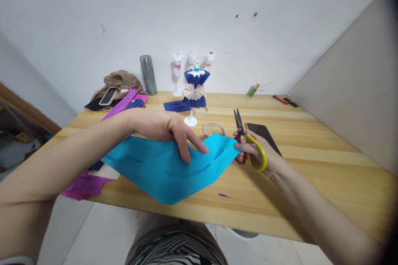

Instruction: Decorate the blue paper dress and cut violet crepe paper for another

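One blue sheet passes beneath left hand into right hand

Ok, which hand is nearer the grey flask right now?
Left. The left hand, at the far edge of the blue sheet, is in front of the flask, slightly to its right; the right hand, holding scissors, is much farther right.

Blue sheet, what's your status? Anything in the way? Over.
Right hand holding scissors and blue sheet. Left hand over sheet. White ring behind, seemingly no obstacle.
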`<action>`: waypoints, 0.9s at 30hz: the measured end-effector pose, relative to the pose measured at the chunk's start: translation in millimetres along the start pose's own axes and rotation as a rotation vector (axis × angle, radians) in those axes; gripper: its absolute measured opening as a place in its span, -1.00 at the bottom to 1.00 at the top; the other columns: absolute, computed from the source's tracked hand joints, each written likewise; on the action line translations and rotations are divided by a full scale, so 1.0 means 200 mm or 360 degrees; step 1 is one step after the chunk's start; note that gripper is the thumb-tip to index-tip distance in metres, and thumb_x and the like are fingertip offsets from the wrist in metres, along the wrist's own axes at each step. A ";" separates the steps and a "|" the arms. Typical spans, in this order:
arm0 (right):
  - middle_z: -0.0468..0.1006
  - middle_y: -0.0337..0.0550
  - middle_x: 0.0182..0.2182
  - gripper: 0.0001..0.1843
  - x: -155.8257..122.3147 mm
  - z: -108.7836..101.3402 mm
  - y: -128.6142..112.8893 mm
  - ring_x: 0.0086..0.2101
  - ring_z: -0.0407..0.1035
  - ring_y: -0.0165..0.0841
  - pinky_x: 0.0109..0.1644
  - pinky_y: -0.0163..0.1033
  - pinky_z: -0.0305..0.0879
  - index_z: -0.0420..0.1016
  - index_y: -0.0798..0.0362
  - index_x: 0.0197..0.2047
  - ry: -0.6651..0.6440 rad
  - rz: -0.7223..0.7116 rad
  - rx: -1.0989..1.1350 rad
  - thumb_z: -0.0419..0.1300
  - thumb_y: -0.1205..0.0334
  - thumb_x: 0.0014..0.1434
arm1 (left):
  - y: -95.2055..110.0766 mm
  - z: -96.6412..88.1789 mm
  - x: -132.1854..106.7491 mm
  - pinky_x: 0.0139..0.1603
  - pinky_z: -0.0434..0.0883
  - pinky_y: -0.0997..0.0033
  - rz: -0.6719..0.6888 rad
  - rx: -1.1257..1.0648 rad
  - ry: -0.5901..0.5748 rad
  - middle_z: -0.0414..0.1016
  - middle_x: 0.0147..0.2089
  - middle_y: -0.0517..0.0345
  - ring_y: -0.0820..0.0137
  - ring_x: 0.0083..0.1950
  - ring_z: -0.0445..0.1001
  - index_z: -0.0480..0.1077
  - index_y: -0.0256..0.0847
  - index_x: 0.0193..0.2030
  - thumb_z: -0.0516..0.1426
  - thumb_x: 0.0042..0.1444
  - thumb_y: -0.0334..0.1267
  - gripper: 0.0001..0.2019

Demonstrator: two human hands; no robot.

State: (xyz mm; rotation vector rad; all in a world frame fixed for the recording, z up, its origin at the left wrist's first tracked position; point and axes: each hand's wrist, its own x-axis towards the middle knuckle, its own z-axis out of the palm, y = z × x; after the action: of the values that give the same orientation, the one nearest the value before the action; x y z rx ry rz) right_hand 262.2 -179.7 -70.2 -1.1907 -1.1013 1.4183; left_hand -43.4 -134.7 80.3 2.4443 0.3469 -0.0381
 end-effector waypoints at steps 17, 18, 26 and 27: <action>0.57 -0.11 -0.50 -0.75 -0.09 -0.21 0.04 -0.48 0.41 -0.22 -0.43 -0.20 0.21 0.49 -0.05 -0.31 0.0150 -0.0175 -0.1849 0.32 -0.02 0.02 | -0.47 0.43 -0.10 -0.12 0.40 0.34 -0.0992 0.0696 -0.0035 0.60 0.07 -0.06 0.16 0.02 0.55 0.50 -0.23 0.09 0.15 0.19 -0.27 -0.66; 0.56 -0.10 -0.50 -0.71 -0.08 -0.21 0.04 -0.48 0.40 -0.23 -0.42 -0.20 0.22 0.48 -0.05 -0.30 0.0121 -0.0229 -0.1823 0.31 -0.07 0.05 | -0.48 0.45 -0.10 -0.15 0.38 0.34 -0.1015 0.0687 -0.0053 0.60 0.03 -0.05 0.16 -0.02 0.54 0.50 -0.23 0.04 0.16 0.15 -0.29 -0.68; 0.46 -0.20 -0.41 -0.65 0.11 -0.01 0.06 -0.41 0.30 -0.30 -0.31 -0.19 0.25 0.37 -0.01 -0.23 -0.0578 -0.0396 -0.1494 0.28 -0.07 0.05 | -0.54 0.44 -0.04 -0.22 0.29 0.31 -0.1068 0.0818 -0.0048 0.55 -0.12 -0.07 0.20 -0.11 0.50 0.46 -0.24 -0.23 -0.02 0.16 -0.48 -0.77; 0.45 -0.22 -0.42 -0.67 0.13 0.01 0.08 -0.41 0.30 -0.31 -0.30 -0.20 0.25 0.38 -0.01 -0.24 -0.0625 -0.0416 -0.1486 0.28 -0.04 0.04 | -0.53 0.43 -0.04 -0.22 0.30 0.30 -0.1117 0.0830 -0.0044 0.55 -0.10 -0.09 0.19 -0.11 0.50 0.45 -0.24 -0.20 -0.02 0.19 -0.45 -0.77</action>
State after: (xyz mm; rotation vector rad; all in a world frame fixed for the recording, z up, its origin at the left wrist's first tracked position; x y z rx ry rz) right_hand 256.3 -156.6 -88.4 -1.3217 -2.2532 0.9422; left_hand -74.3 -110.3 -51.2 2.6780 1.3003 -0.5185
